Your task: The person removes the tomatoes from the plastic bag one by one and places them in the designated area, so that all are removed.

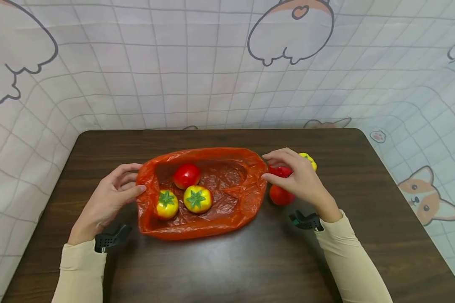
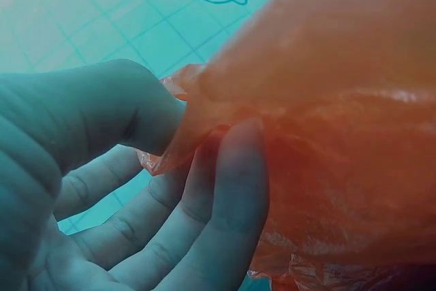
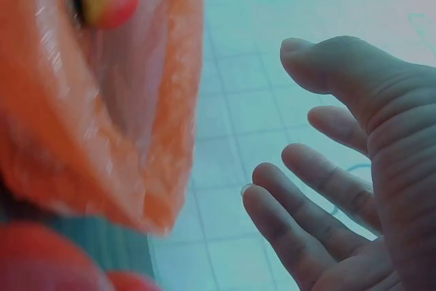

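An orange-red plastic bag (image 1: 212,230) lies on the table with its mouth spread wide. Inside sit a shiny red round fruit (image 1: 187,176) and two yellow-and-red fruits (image 1: 198,199) with green star-shaped leaf tops. At the bag's left end, my left hand (image 1: 113,195) pinches the rim; the left wrist view shows the thumb (image 2: 129,110) on one side of the plastic and fingers on the other. My right hand (image 1: 297,176) hovers beside the right end. In the right wrist view its fingers (image 3: 313,195) are spread and relaxed, apart from the bag, with nothing held.
Behind and below my right hand are a red round fruit (image 1: 281,195), another red item (image 1: 280,171) partly covered by the hand, and a yellow fruit (image 1: 308,160). The dark wooden table (image 1: 220,269) meets a white grid-patterned cloth (image 1: 197,84) at the back and sides.
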`<move>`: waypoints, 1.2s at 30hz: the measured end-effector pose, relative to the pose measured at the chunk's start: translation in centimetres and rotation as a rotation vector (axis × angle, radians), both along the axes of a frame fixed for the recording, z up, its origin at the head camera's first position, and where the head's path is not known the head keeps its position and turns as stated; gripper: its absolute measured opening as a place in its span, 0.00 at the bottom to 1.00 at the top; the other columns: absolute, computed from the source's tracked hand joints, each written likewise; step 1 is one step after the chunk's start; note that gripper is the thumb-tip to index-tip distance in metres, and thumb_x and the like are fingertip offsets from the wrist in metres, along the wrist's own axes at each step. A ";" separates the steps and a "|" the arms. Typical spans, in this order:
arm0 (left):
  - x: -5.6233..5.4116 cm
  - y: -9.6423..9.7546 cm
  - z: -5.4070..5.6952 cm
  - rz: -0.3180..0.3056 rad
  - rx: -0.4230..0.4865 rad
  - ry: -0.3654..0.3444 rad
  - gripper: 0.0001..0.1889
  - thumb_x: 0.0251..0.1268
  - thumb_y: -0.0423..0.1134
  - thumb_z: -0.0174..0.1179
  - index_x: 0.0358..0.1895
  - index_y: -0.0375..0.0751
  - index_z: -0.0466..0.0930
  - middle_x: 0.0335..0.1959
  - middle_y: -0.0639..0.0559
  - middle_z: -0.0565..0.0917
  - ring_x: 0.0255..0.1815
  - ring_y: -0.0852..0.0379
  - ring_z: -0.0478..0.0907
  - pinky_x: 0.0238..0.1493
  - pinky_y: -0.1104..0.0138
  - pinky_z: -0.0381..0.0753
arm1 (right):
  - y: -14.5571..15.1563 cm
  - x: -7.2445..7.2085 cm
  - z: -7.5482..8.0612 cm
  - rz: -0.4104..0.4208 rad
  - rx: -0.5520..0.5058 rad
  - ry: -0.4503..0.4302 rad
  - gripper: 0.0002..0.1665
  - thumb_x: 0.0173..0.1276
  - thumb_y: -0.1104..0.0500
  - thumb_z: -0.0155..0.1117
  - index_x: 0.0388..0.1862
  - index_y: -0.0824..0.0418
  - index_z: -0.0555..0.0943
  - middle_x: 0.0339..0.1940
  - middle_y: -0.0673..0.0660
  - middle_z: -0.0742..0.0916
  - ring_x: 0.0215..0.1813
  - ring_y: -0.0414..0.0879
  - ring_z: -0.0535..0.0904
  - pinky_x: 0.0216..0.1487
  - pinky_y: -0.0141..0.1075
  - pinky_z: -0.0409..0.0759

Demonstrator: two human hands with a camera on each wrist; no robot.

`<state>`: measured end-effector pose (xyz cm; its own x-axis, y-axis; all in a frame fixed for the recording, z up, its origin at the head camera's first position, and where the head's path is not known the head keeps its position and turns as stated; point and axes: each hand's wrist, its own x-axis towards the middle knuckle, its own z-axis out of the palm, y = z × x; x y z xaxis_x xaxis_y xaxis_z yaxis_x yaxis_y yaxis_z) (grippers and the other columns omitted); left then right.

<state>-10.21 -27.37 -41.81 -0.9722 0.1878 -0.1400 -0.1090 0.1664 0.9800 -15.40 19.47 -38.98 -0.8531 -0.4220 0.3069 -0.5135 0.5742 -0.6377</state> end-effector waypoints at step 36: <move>0.4 0.2 0.5 -0.002 -0.064 -0.020 0.30 0.71 0.41 0.67 0.72 0.49 0.65 0.55 0.59 0.83 0.50 0.64 0.88 0.51 0.67 0.90 | -10.5 -1.1 -1.0 0.271 -0.105 -0.040 0.26 0.63 0.55 0.79 0.59 0.51 0.83 0.55 0.51 0.87 0.53 0.45 0.85 0.55 0.43 0.88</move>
<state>-9.85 -27.12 -41.30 -0.9686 0.1801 -0.1711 -0.1278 0.2290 0.9650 -16.54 8.94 -39.97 -0.7259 -0.6040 0.3291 -0.6122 0.3491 -0.7095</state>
